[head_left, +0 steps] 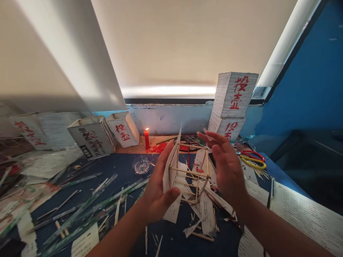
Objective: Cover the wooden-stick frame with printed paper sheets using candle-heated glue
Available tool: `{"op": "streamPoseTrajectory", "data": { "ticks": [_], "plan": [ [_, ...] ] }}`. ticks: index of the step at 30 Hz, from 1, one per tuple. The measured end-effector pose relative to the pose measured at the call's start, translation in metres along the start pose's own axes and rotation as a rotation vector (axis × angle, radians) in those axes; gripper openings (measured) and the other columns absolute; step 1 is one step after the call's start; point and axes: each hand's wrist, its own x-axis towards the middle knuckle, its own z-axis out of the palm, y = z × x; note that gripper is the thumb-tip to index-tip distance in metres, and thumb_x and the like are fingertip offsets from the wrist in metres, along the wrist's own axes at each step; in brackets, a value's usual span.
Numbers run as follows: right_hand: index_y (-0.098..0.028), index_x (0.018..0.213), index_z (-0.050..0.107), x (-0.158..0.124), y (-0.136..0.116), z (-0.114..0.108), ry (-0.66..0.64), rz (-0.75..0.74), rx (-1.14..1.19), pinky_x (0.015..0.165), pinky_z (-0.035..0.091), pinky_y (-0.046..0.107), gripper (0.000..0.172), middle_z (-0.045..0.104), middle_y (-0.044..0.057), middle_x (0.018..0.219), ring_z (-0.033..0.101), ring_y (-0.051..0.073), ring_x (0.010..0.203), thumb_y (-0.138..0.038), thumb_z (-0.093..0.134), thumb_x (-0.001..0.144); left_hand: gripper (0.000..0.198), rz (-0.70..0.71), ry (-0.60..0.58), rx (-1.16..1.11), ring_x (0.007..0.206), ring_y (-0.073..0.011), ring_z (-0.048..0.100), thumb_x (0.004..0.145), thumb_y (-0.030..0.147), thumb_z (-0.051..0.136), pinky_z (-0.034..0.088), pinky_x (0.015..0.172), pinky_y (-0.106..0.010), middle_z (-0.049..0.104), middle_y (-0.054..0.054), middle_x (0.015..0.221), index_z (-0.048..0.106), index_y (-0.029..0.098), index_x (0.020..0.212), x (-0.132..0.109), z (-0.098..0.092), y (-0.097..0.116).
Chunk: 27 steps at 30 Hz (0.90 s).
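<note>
1. From my remote seat, I have the stick frame [190, 172] just right of the middle of the picture, between both hands, with the paper panel [167, 175] along its left side.
2. My left hand [158, 185] is the nearer one: its fingers bend behind the panel's outer face and its thumb lies across the lower near edge, so I judge it is gripping the panel.
3. My right hand [225, 160] is just beside the frame's right end, fingers half bent and spread. Something thin and pale shows by the fingertips; I cannot tell whether they pinch it.
4. I see the panel nearly edge-on, its long edge slanting from upper centre towards lower left; the rods reach rightwards from it, towards my right palm.
5. Beyond, the lit candle [147, 139] stands left of centre, apart from the left fingers.
</note>
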Motion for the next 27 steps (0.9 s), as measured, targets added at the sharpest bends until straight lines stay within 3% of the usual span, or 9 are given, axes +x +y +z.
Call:
{"op": "streamPoseTrajectory", "data": {
  "ticks": [3, 5, 8, 10, 14, 16, 21, 27],
  "plan": [
    [-0.028, 0.110, 0.065, 0.011, -0.012, -0.035, 0.067, -0.087, -0.181, 0.101, 0.048, 0.040, 0.020, 0.073, 0.003, 0.112, 0.065, 0.021, 0.112, -0.033, 0.047, 0.103, 0.085, -0.001, -0.027, 0.128, 0.153, -0.0368, 0.015, 0.090, 0.049, 0.065, 0.013, 0.125, -0.054, 0.021, -0.008, 0.167, 0.020, 0.027, 0.159, 0.002, -0.009, 0.005],
    [-0.026, 0.106, 0.065, 0.013, -0.007, -0.062, 0.014, -0.049, -0.347, 0.086, 0.052, 0.037, 0.016, 0.075, 0.003, 0.097, 0.067, 0.020, 0.092, -0.033, 0.052, 0.100, 0.086, -0.039, -0.033, 0.181, 0.151, -0.0372, 0.023, 0.089, 0.046, 0.068, 0.021, 0.123, -0.054, 0.026, -0.010, 0.166, 0.020, 0.028, 0.158, -0.003, -0.015, 0.007],
    [-0.024, 0.103, 0.063, 0.001, 0.019, -0.094, -0.092, 0.041, -0.574, 0.072, 0.051, 0.034, 0.014, 0.076, 0.003, 0.090, 0.066, 0.019, 0.077, -0.031, 0.051, 0.100, 0.085, -0.120, -0.029, 0.286, 0.141, -0.0363, 0.044, 0.089, 0.039, 0.070, 0.039, 0.115, -0.052, 0.040, -0.012, 0.159, 0.020, 0.029, 0.158, -0.017, -0.022, 0.002],
    [-0.024, 0.104, 0.058, -0.013, 0.040, -0.103, -0.202, 0.120, -0.722, 0.062, 0.047, 0.032, 0.010, 0.077, 0.003, 0.089, 0.064, 0.018, 0.067, -0.029, 0.050, 0.098, 0.075, -0.193, -0.004, 0.408, 0.129, -0.0340, 0.057, 0.091, 0.039, 0.067, 0.047, 0.108, -0.049, 0.055, -0.013, 0.147, 0.030, 0.028, 0.155, -0.026, -0.023, -0.005],
    [-0.024, 0.104, 0.058, -0.036, 0.068, -0.103, -0.415, 0.076, -0.909, 0.076, 0.047, 0.038, 0.012, 0.075, 0.003, 0.089, 0.065, 0.022, 0.076, -0.024, 0.052, 0.094, 0.043, -0.264, 0.024, 0.610, 0.109, -0.0293, 0.069, 0.095, 0.042, 0.060, 0.054, 0.097, -0.044, 0.072, -0.009, 0.121, 0.056, 0.025, 0.135, -0.031, -0.019, -0.015],
    [-0.025, 0.100, 0.063, -0.040, 0.072, -0.103, -0.446, 0.057, -0.936, 0.080, 0.046, 0.040, 0.011, 0.073, 0.003, 0.087, 0.065, 0.023, 0.081, -0.025, 0.054, 0.093, 0.034, -0.266, 0.043, 0.668, 0.101, -0.0276, 0.072, 0.096, 0.043, 0.058, 0.056, 0.092, -0.041, 0.076, -0.007, 0.110, 0.062, 0.024, 0.124, -0.030, -0.019, -0.016],
    [-0.026, 0.100, 0.065, -0.025, 0.068, -0.121, -0.300, 0.088, -0.984, 0.077, 0.049, 0.033, 0.014, 0.073, 0.002, 0.092, 0.067, 0.021, 0.084, -0.032, 0.054, 0.094, 0.026, -0.299, 0.073, 0.882, 0.078, -0.0241, 0.074, 0.095, 0.046, 0.056, 0.057, 0.072, -0.032, 0.077, -0.004, 0.084, 0.068, 0.023, 0.092, -0.031, -0.025, -0.013],
    [-0.024, 0.091, 0.065, -0.006, 0.081, -0.178, 0.007, 0.208, -1.159, 0.070, 0.048, 0.034, 0.012, 0.075, 0.005, 0.086, 0.069, 0.024, 0.076, -0.032, 0.060, 0.085, 0.030, -0.300, 0.106, 1.055, 0.062, -0.0209, 0.070, 0.094, 0.044, 0.054, 0.053, 0.058, -0.028, 0.072, -0.002, 0.068, 0.067, 0.023, 0.077, -0.030, -0.027, -0.010]
  ]
}}
